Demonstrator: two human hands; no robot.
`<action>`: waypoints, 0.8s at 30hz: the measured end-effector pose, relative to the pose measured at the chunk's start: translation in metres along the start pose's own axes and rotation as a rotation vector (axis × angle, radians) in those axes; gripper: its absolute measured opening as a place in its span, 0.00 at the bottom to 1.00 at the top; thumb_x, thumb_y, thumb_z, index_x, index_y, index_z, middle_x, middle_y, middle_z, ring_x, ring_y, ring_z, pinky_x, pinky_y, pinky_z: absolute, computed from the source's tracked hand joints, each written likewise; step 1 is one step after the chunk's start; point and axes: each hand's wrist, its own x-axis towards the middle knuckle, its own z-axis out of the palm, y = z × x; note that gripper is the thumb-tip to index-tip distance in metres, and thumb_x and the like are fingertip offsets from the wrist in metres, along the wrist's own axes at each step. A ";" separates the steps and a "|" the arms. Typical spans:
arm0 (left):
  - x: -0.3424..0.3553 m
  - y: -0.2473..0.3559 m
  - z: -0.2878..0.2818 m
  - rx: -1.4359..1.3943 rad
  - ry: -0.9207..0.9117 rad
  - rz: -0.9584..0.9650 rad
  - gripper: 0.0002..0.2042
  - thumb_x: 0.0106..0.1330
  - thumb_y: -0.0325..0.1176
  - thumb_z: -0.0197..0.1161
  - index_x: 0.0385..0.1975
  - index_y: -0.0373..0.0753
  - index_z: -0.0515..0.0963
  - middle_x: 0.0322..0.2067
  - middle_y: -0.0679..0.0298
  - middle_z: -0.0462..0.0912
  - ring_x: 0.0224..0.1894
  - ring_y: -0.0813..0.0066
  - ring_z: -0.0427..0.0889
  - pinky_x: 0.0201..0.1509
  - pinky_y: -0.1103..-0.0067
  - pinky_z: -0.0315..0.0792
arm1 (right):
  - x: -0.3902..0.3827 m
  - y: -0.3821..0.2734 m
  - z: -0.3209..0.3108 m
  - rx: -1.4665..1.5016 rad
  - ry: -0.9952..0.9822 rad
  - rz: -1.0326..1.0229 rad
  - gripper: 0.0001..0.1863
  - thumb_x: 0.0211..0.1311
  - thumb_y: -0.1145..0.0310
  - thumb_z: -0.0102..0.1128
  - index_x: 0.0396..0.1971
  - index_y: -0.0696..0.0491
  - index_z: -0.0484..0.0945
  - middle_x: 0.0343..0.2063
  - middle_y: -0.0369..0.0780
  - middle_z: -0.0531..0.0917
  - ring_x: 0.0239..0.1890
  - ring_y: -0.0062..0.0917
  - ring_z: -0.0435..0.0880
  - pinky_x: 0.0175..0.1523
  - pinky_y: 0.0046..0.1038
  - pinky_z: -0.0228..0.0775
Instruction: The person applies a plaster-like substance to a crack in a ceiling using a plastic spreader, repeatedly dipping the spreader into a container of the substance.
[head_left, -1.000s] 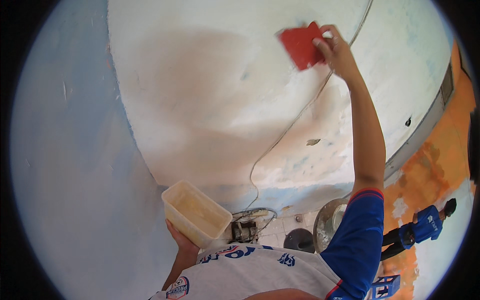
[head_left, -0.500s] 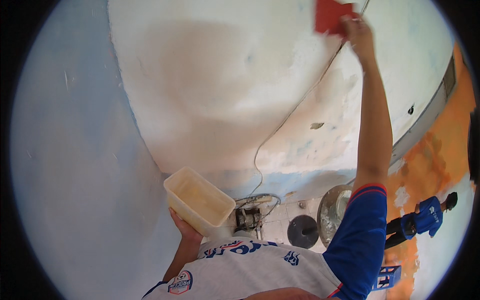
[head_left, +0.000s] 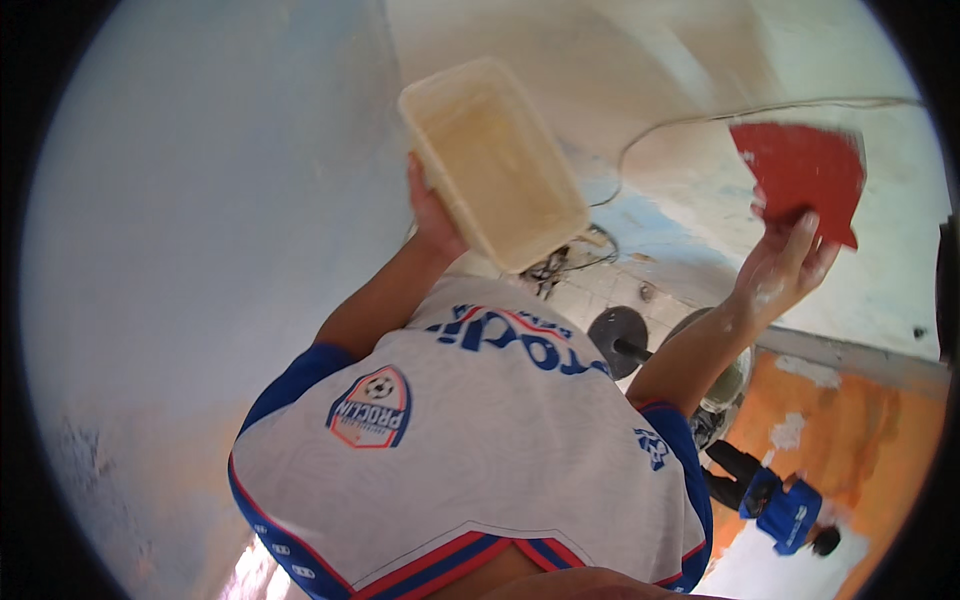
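A cream-coloured rectangular plastic tub [head_left: 495, 165] is gripped at its left side by my left hand [head_left: 436, 213]. The tub is tilted so that I look into it, and pale residue coats its inside. In my right hand [head_left: 785, 262] I hold a flat red putty spreader [head_left: 805, 172], its broad face turned toward me and fingers pinched on its lower edge. White smears mark the spreader's upper edge and my right wrist. A gap separates the spreader from the tub.
Patchy plastered wall [head_left: 560, 50] rises ahead, with a thin cable [head_left: 700, 122] along it. A bluish wall [head_left: 200, 250] stands at left. Below are a dark round disc [head_left: 618, 340] and tangled cables [head_left: 552, 268]. A person in a blue shirt [head_left: 790, 515] stands by an orange wall [head_left: 850, 420].
My right hand has come down from high on the wall with the spreader. My left hand has raised the tub, and the view has turned.
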 end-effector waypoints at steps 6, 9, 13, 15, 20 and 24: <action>0.024 -0.056 0.013 0.199 0.066 0.070 0.44 0.69 0.76 0.36 0.75 0.49 0.62 0.69 0.60 0.71 0.69 0.57 0.72 0.72 0.56 0.68 | -0.047 -0.003 -0.055 -0.015 -0.029 0.084 0.20 0.76 0.67 0.57 0.60 0.63 0.72 0.50 0.51 0.84 0.47 0.43 0.89 0.52 0.42 0.86; 0.039 -0.096 0.010 0.213 0.020 0.033 0.44 0.69 0.76 0.35 0.74 0.49 0.63 0.68 0.60 0.72 0.68 0.57 0.73 0.71 0.57 0.69 | -0.038 -0.001 -0.089 -0.116 -0.042 -0.094 0.17 0.76 0.68 0.57 0.54 0.66 0.76 0.53 0.55 0.81 0.55 0.54 0.84 0.61 0.53 0.80; 0.058 -0.156 0.007 0.222 -0.046 -0.017 0.44 0.70 0.76 0.34 0.74 0.49 0.64 0.67 0.59 0.73 0.67 0.57 0.74 0.70 0.57 0.71 | -0.037 -0.001 -0.127 -0.355 -0.112 -0.365 0.12 0.67 0.70 0.67 0.48 0.52 0.86 0.54 0.55 0.77 0.50 0.48 0.80 0.57 0.52 0.76; 0.063 -0.185 0.006 0.226 -0.073 -0.037 0.44 0.70 0.76 0.33 0.73 0.49 0.64 0.67 0.59 0.73 0.66 0.57 0.75 0.69 0.57 0.72 | -0.036 -0.004 -0.156 -0.598 -0.160 -0.435 0.12 0.61 0.74 0.69 0.45 0.54 0.88 0.50 0.52 0.80 0.40 0.38 0.76 0.48 0.42 0.73; 0.059 -0.238 0.010 0.110 -0.032 -0.085 0.41 0.70 0.71 0.43 0.74 0.47 0.64 0.67 0.58 0.73 0.67 0.57 0.75 0.70 0.57 0.71 | -0.035 -0.009 -0.168 -0.645 -0.147 -0.312 0.19 0.49 0.84 0.68 0.44 0.60 0.88 0.31 0.48 0.88 0.29 0.32 0.78 0.36 0.26 0.69; 0.057 -0.264 0.011 0.187 0.106 -0.009 0.44 0.71 0.75 0.30 0.75 0.49 0.62 0.68 0.58 0.71 0.68 0.58 0.73 0.69 0.57 0.72 | -0.031 0.001 -0.189 -0.575 -0.243 -0.318 0.24 0.46 0.87 0.60 0.46 0.58 0.88 0.34 0.46 0.90 0.42 0.42 0.87 0.53 0.35 0.76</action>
